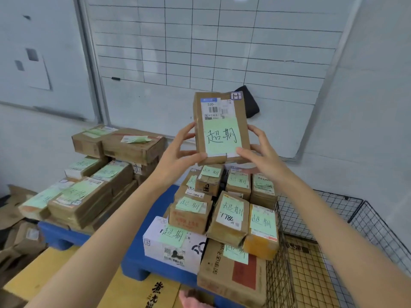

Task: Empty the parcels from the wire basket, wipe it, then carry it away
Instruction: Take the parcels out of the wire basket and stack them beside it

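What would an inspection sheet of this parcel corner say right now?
Surface: blue pallet carrying stacked parcels with green notes.
Job's things: wire basket at right, no parcels seen in its visible part; held parcel raised above the stacks.
Clutter: loose cardboard on the floor at left.
Grippers: left hand and right hand both grip the held parcel by its sides.
Cables: nothing seen.
Surroundings: gridded whiteboard on the wall, a black object on it.

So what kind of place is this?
Probably a courier parcel depot or pickup point: cardboard parcels with shipping labels and green notes stacked on a blue pallet, a wire basket beside them, a gridded whiteboard behind.
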`<move>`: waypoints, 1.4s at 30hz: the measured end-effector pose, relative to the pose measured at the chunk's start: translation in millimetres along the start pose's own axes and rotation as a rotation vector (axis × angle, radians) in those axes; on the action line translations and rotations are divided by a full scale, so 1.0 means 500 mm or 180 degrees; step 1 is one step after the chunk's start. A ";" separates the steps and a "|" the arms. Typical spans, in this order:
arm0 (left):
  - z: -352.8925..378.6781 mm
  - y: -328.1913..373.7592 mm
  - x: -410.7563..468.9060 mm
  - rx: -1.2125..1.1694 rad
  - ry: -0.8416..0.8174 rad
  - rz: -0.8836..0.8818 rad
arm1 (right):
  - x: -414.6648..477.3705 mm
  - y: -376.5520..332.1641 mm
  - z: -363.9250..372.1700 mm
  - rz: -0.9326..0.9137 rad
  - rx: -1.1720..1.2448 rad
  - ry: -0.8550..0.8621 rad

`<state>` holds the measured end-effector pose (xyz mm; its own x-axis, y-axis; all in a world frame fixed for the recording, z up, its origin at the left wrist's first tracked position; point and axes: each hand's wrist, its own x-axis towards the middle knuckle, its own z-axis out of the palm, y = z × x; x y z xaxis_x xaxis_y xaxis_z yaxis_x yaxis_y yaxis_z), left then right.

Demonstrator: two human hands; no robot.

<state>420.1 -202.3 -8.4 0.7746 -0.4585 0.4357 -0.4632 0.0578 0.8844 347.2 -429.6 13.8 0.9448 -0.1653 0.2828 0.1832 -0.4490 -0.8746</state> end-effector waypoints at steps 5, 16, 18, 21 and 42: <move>0.035 -0.042 0.049 0.0125 -0.0022 -0.0135 | 0.034 0.047 -0.021 0.0141 -0.0097 0.0002; 0.114 -0.190 0.120 -0.0263 -0.0459 -0.0939 | 0.031 0.163 -0.052 0.1075 -0.0584 -0.0027; 0.122 -0.217 0.130 -0.0224 -0.0527 -0.1115 | 0.026 0.172 -0.061 0.1135 -0.0710 -0.0054; 0.138 -0.249 0.146 -0.0250 -0.0653 -0.1425 | 0.016 0.182 -0.074 0.1166 -0.0890 0.0070; 0.194 -0.372 0.220 0.1278 -0.0476 -0.0764 | -0.023 0.252 -0.091 0.1300 -0.1638 0.0319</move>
<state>549.6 -349.6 -141.3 0.8231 -0.5410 0.1725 -0.4314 -0.3982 0.8095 346.9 -524.3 -81.5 0.8765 -0.4808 0.0256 -0.3606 -0.6908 -0.6266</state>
